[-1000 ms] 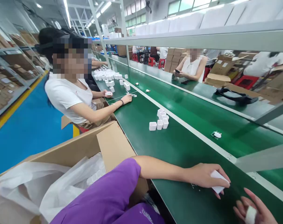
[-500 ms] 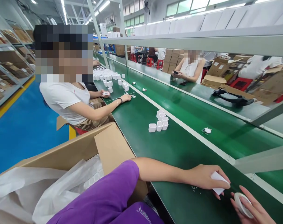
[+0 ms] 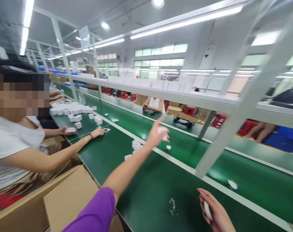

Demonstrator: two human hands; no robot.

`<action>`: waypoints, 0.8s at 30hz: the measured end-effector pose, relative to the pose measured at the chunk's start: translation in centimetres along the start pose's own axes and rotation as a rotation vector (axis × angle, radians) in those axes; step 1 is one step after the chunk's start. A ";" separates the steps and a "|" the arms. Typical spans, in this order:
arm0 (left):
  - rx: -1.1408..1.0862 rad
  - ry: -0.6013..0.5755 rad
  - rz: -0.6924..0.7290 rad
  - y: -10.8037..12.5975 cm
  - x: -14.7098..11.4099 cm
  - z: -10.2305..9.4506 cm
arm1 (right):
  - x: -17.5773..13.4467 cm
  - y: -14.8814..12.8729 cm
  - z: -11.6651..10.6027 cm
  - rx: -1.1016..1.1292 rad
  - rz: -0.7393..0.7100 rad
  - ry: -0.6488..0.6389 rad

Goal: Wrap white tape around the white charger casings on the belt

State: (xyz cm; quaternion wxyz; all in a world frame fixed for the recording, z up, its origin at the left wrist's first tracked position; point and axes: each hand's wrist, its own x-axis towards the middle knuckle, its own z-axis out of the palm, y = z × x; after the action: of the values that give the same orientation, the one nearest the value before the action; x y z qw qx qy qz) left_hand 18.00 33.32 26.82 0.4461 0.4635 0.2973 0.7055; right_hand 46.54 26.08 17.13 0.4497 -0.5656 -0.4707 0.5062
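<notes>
My left hand [image 3: 154, 137] reaches out over the belt's near rail. Its fingers are round a white box-shaped plastic housing [image 3: 163, 132], blurred and partly hidden by the hand. Just below it, on the green work surface, several white housings [image 3: 136, 145] stand together, partly covered by my forearm. At the lower right, my right hand [image 3: 217, 211] is closed round a white round disc [image 3: 207, 211], seen nearly edge-on. Tiny white bits [image 3: 173, 206] lie scattered on the surface to the left of that hand.
Small white parts [image 3: 232, 184] lie on the green belt [image 3: 197, 158]. A slanted metal post [image 3: 216, 141] rises beside it. To the left, a co-worker's hand [image 3: 98, 132] rests near small pieces, with many white housings [image 3: 74, 109] beyond. An open cardboard box [image 3: 66, 196] stands at lower left.
My left hand has swung forward and left with the housing, away from my right hand. My right hand still holds the disc. The view has tilted up and turned right.
</notes>
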 end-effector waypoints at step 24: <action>0.456 -1.501 -0.025 6.8 0.4 40.9 | -5.7 -19.8 -22.5 -0.154 -0.485 0.778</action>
State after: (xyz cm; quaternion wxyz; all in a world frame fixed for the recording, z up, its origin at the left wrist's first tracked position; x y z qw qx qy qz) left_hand 53.16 31.03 48.71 0.4297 0.8931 0.0588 0.1198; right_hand 67.21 22.75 39.31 0.6552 -0.6186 -0.4219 0.1002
